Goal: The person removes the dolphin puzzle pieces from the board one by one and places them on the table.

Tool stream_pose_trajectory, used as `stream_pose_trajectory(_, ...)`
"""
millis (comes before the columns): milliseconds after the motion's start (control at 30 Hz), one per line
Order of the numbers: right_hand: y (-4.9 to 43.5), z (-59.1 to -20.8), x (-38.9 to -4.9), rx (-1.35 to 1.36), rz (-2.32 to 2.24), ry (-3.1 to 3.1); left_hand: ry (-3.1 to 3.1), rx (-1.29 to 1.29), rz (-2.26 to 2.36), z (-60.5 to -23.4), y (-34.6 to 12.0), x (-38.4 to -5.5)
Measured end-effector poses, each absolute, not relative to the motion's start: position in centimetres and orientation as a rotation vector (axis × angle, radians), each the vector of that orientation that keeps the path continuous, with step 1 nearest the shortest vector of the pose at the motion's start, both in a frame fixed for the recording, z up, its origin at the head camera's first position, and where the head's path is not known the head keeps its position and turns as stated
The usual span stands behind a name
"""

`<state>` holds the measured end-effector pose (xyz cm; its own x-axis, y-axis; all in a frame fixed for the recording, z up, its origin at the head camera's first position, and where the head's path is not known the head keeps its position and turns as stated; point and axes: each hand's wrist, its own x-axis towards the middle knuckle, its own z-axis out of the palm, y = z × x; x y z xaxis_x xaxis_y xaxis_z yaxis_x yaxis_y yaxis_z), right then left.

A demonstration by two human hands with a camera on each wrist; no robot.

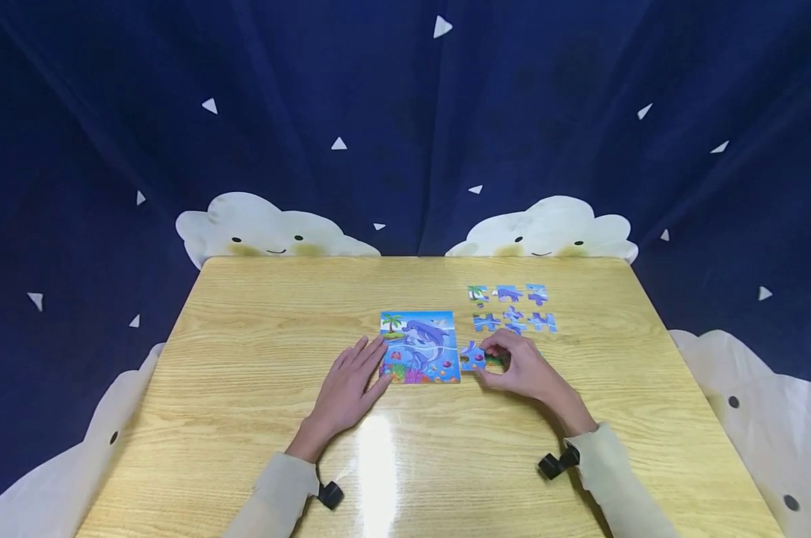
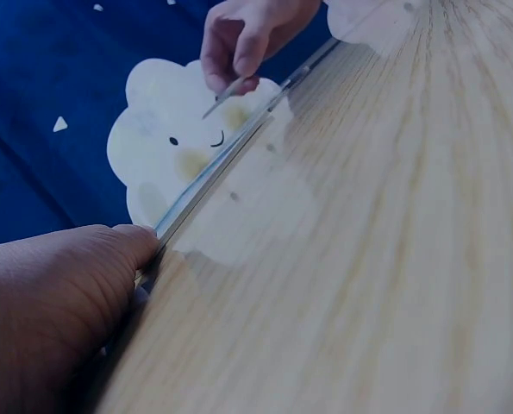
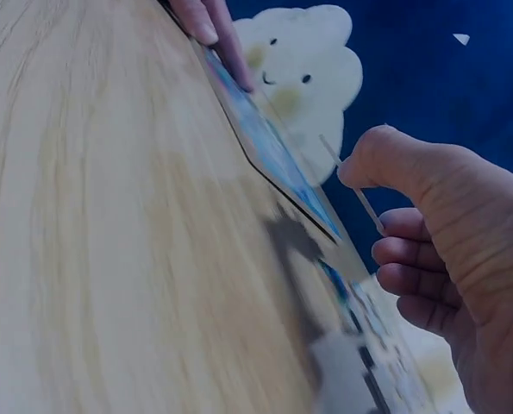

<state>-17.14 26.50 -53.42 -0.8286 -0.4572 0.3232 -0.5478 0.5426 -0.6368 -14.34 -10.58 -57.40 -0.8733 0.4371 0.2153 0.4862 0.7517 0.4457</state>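
A square dolphin picture [image 1: 427, 345] of a sea scene lies on the wooden table. My left hand [image 1: 347, 390] rests on its left edge with the fingers straight. To the right of the picture, my right hand [image 1: 525, 370] pinches a jigsaw puzzle piece [image 1: 472, 357] between thumb and fingers. In the right wrist view this piece [image 3: 370, 211] is seen edge-on, raised above the tabletop. Beneath the right hand, another green and blue piece [image 1: 494, 361] is partly hidden.
Several loose puzzle pieces [image 1: 509, 294] lie in two rows behind the right hand. The wooden table [image 1: 257, 329] ends at a dark blue curtain [image 1: 405, 90] with white clouds. A bright light reflection lies on the table in front of the picture.
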Motion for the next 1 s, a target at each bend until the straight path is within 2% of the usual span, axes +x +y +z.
stream_pose_trajectory(1000,40.2,-53.9,-14.8,0.52,0.991,-2.731,-2.881,-0.754,-0.723,-57.4,-10.6,-14.4)
